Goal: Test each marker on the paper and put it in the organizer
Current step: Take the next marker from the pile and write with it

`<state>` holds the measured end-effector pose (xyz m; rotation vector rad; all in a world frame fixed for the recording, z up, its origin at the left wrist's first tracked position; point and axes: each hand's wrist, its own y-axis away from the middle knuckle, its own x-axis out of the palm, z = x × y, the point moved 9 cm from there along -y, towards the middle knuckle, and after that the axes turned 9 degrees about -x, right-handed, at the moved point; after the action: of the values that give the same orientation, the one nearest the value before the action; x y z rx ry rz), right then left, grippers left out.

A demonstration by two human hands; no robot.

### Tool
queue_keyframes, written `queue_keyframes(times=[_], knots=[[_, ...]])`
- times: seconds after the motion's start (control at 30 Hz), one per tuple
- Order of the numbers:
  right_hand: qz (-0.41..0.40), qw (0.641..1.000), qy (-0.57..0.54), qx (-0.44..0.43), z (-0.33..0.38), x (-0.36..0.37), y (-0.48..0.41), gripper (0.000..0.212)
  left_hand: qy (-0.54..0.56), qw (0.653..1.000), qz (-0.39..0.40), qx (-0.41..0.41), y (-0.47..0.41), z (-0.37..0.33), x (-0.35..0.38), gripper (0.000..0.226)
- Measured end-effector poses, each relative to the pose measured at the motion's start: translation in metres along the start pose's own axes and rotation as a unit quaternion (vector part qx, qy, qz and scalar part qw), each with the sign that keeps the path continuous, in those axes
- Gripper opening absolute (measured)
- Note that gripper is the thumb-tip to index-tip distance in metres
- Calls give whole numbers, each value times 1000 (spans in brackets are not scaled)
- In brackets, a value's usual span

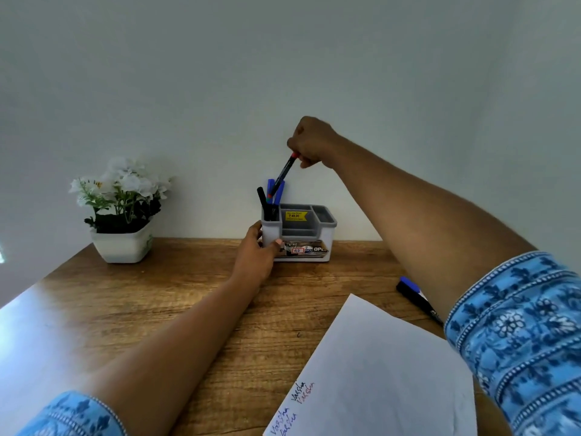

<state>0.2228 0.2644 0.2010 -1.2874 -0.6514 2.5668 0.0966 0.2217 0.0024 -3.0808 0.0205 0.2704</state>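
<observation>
Two loose markers [415, 298], one blue, one black, lie near the wooden desk's [157, 303] right edge, partly hidden by R forearm [424, 234]. At front edge: white paper sheet [377, 366] w/ red & blue writing. Near back-left corner: white square pot of white flowers [121, 243]. Grey-white plastic organizer [314, 236] at back edge, L hand [254, 256] gripping its left end. R hand [311, 141] pinches black red-ended marker [283, 174], tilted, lower end just over left compartment among black & blue markers [262, 198] standing in it.

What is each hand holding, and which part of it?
The right hand pinches a black marker by its red top end, above the organizer. The left hand holds the organizer by its left front corner.
</observation>
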Motion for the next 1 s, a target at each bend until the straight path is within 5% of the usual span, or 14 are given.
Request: queue_keyframes(times=[0.1, 0.23, 0.4, 0.7, 1.0], knots=[[67, 995, 61, -37, 7, 30, 9, 2, -17, 1000, -3, -3, -1, 1, 0, 57], [173, 978, 110, -24, 2, 74, 19, 34, -33, 999, -9, -4, -2, 1, 0, 59], [205, 961, 186, -29, -6, 92, 23, 52, -28, 1000, -9, -5, -2, 1, 0, 61], [10, 981, 188, -39, -15, -14, 46, 38, -13, 1000, 10, -17, 4, 0, 0, 65], [40, 985, 168, 25, -74, -72, 194, 18, -33, 995, 0, -92, 62, 7, -9, 59]])
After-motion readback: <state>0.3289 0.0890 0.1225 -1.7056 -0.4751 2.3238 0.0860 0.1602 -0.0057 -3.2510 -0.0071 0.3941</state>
